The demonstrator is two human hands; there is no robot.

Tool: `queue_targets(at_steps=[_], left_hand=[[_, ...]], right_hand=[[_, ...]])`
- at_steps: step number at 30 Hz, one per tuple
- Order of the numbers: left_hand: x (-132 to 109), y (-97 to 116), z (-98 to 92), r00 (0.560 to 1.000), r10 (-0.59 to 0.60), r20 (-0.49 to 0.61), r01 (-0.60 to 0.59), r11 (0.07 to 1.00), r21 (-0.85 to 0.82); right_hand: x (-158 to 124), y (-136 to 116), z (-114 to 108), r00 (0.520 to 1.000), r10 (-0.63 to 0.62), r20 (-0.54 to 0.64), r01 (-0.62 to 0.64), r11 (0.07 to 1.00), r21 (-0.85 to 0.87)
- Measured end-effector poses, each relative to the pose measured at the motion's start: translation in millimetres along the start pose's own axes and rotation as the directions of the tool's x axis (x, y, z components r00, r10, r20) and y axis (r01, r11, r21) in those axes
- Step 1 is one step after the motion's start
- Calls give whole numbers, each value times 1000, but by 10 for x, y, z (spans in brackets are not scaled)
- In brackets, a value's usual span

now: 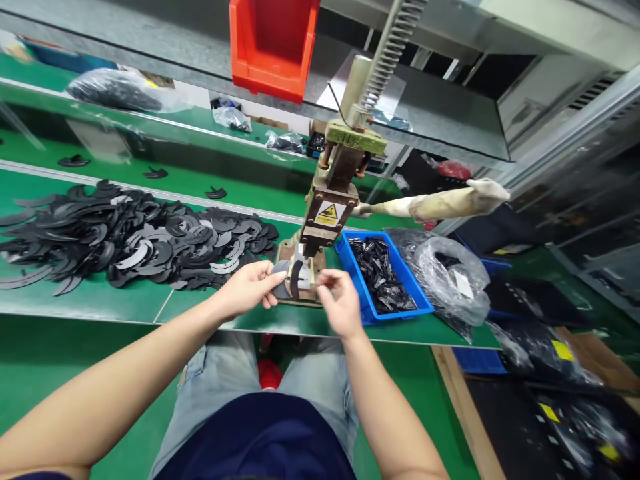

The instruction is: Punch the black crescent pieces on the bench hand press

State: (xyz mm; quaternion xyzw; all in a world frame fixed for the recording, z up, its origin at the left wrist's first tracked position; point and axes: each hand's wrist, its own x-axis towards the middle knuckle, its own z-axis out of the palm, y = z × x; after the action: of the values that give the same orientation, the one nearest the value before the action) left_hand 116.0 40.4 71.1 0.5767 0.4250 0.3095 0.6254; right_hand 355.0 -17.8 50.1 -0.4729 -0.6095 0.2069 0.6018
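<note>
Blue bin (397, 316) of black parts (383, 275) beside press (327, 200).
Left hand (253, 288) pinching grey piece (281, 267); right hand (343, 303) half-curled, can't tell if holding; bench edge (285, 323) close below.

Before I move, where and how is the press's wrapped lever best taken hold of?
Probably by the wrapped outer length of the lever, closing the right hand around it from above, on the right side. It is long and rod-like, jutting rightward from the press, nearly level in the view, and its outer end looks unobstructed. The right hand is nearer.
</note>
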Motion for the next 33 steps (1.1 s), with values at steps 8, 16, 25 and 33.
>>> queue_targets(at_steps=[8, 16, 25, 33], left_hand=[[-300, 64, 213, 999, 28, 37, -33, 991, 133], [-207, 30, 176, 984, -94, 151, 82, 993, 85], [-258, 58, 127, 926, 365, -102, -261, 810, 525], [-124, 2, 177, 990, 77, 118, -109, 949, 295]], right_hand=[[-360, 74, 450, 980, 139, 144, -152, 985, 83], [-407, 3, 351, 987, 37, 158, -37, 999, -2], [-265, -61, 99, 940, -154, 304, 223, 953, -204], [-295, -77, 103, 885, -290, 364, 381, 901, -208]])
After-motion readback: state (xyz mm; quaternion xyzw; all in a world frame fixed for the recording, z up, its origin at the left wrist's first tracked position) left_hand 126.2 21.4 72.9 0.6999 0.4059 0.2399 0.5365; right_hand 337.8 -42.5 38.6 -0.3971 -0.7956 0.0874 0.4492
